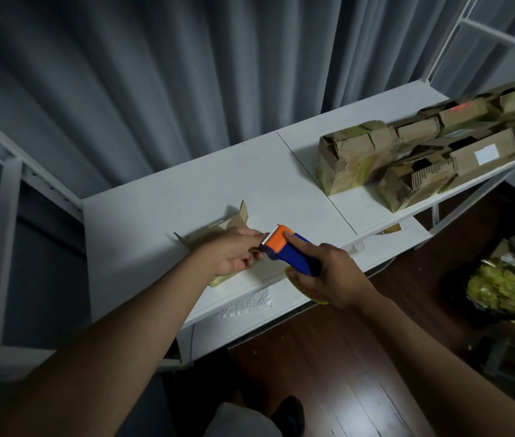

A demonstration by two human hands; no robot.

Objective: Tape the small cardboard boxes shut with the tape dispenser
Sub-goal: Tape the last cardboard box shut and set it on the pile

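Right hand [333, 272] wrapped around the blue handle of the tape dispenser [287, 249], forefinger laid forward on the orange head; toothed blade faces left. Left hand [234, 252] meets the blade end, fingers curled as if pinching the tape's free end. The tape itself is too thin to make out, so that contact is a guess.

Small cardboard box [215, 234] sits on the table directly under and behind the left hand, flaps standing up, not yet sealed.

Step in hand, likely: freeing the tape end before the first strip. Next move calls for pressing the flaps flat, then anchoring tape on the box.

White table [155, 216], seam across the middle. Heap of more boxes [423, 152] well apart at its right end. Grey curtain [186, 74] behind, dark wood floor [328, 373] below, white metal frame [7, 197] at left.
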